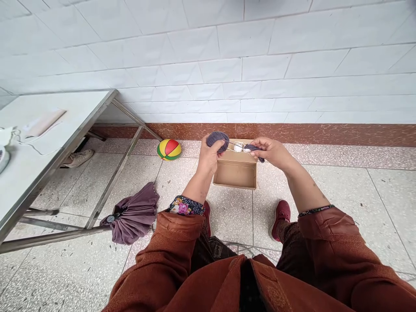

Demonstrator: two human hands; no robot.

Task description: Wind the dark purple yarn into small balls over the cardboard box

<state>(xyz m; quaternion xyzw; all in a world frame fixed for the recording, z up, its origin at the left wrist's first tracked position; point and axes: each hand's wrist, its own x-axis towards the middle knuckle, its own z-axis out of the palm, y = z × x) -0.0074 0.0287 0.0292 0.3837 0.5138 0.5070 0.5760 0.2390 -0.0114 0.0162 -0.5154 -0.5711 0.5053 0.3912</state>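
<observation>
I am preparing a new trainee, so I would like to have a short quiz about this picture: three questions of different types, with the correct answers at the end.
1. Which of the person's hands holds the round ball of grey-purple yarn?
2. True or false: the cardboard box is closed.
3. Where is the red, yellow and green ball?
A) On the table
B) On the floor, near the tiled wall
C) Inside the cardboard box

Key:
1. The left hand.
2. False; it is open, and its inside can be seen.
3. B
</observation>
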